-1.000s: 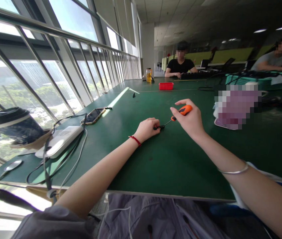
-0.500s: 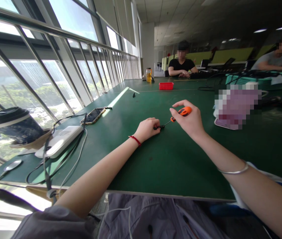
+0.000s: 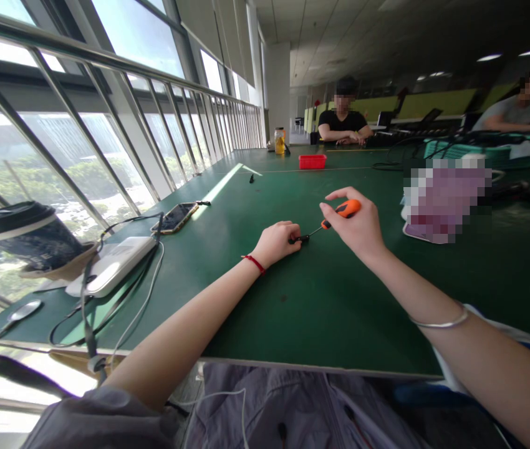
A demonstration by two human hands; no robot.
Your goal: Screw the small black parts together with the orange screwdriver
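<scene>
My right hand [image 3: 358,227] is closed around an orange-handled screwdriver [image 3: 342,210], its thin shaft slanting down to the left. The tip meets a small black part [image 3: 298,238] that my left hand [image 3: 277,242] pinches against the green table [image 3: 321,299]. My left hand is curled into a loose fist resting on the table surface. A red string circles my left wrist and a silver bangle my right forearm.
A phone [image 3: 176,217], a white power bank [image 3: 113,264] with cables and a tilted coffee cup [image 3: 26,237] lie at the left by the window rail. A red tray [image 3: 312,161] and a jar [image 3: 279,141] stand farther back. Two people sit at the far end.
My right fingers shifted slightly on the screwdriver handle, which turned a little. My left hand has stayed in place. The person at the far end moved their arms.
</scene>
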